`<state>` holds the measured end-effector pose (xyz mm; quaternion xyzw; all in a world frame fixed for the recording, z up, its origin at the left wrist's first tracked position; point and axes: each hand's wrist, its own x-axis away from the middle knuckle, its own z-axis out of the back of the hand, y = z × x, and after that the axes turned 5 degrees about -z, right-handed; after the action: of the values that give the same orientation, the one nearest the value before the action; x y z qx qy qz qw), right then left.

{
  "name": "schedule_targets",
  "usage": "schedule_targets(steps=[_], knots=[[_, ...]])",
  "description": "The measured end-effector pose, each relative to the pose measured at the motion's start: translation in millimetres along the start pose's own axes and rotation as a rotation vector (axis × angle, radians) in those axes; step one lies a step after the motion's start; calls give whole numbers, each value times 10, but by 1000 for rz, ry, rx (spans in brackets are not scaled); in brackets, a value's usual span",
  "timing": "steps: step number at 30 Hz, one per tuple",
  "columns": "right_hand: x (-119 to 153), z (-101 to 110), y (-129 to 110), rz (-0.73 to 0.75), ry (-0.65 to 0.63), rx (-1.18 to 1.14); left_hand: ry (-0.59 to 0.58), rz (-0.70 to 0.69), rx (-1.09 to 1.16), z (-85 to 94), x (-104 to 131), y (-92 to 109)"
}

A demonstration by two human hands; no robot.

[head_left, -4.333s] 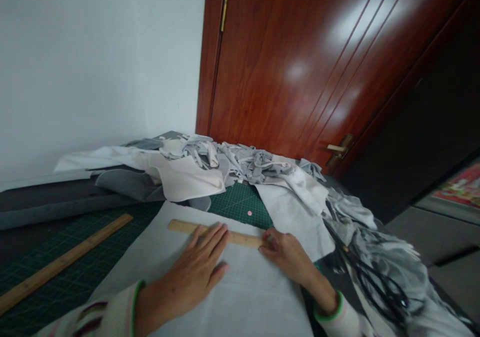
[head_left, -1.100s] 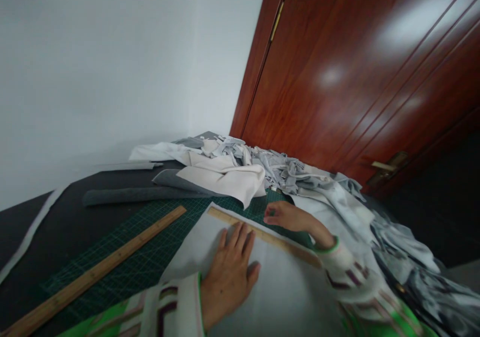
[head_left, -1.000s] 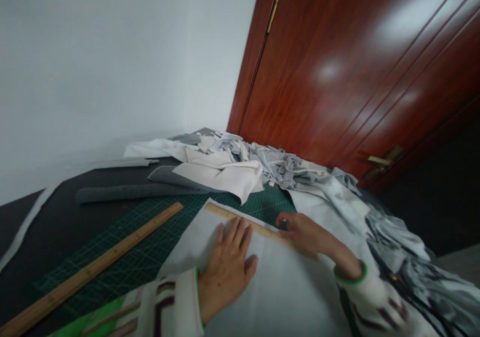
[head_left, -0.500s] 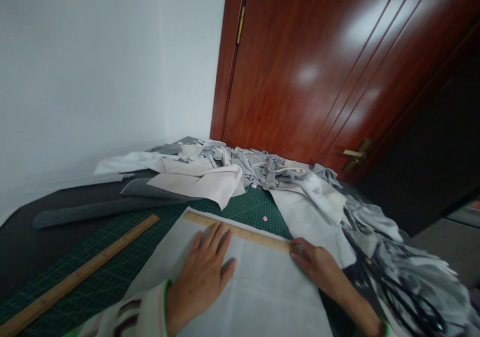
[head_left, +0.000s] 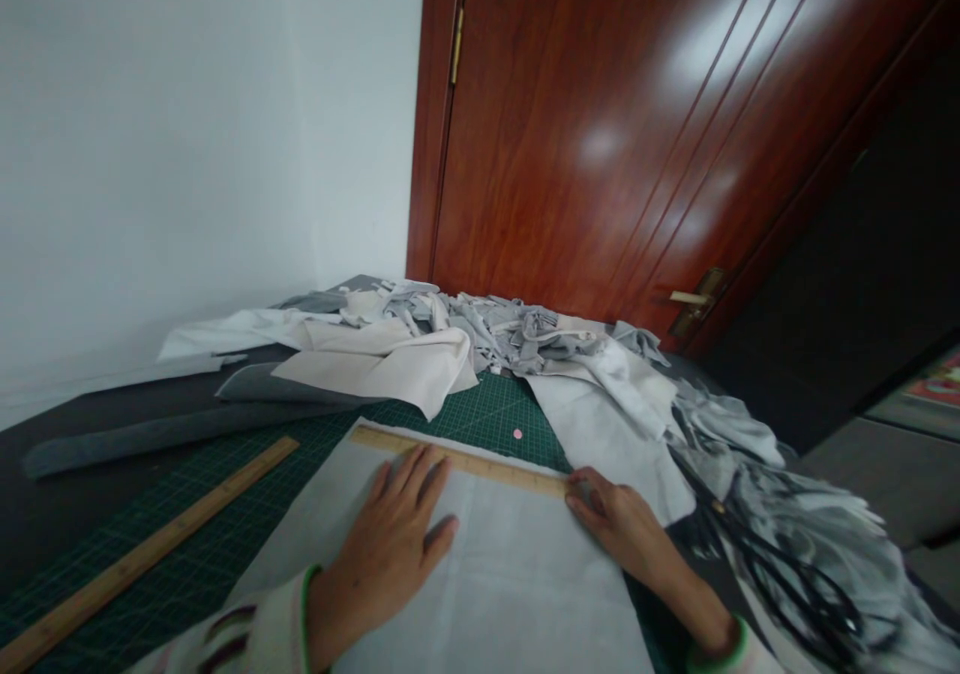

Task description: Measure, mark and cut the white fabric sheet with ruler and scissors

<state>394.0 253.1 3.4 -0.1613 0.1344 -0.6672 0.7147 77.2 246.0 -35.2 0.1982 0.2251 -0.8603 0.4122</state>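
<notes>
A short wooden ruler, pale and marked with fine graduations, lies flat along the far edge of a white fabric sheet spread over the green cutting mat. The left hand rests palm down on the sheet, fingers spread and flat, their tips touching the ruler's near edge around its middle. The right hand sits at the ruler's right end with its fingers curled in; something small seems pinched there, but I cannot tell what. A longer wooden ruler lies apart to the left on the mat. Grey and white fabric scraps are heaped behind, below the red-brown door.
</notes>
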Motion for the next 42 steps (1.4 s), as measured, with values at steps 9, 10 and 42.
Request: schedule_targets(steps=[9, 10, 42], knots=[[18, 29, -9, 20, -14, 33, -119, 61, 103, 53, -22, -3], [17, 38, -13, 16, -20, 28, -128, 65, 108, 63, -29, -1], [-1153, 140, -1779, 62, -721, -702, -386, 383, 384, 228, -99, 89]])
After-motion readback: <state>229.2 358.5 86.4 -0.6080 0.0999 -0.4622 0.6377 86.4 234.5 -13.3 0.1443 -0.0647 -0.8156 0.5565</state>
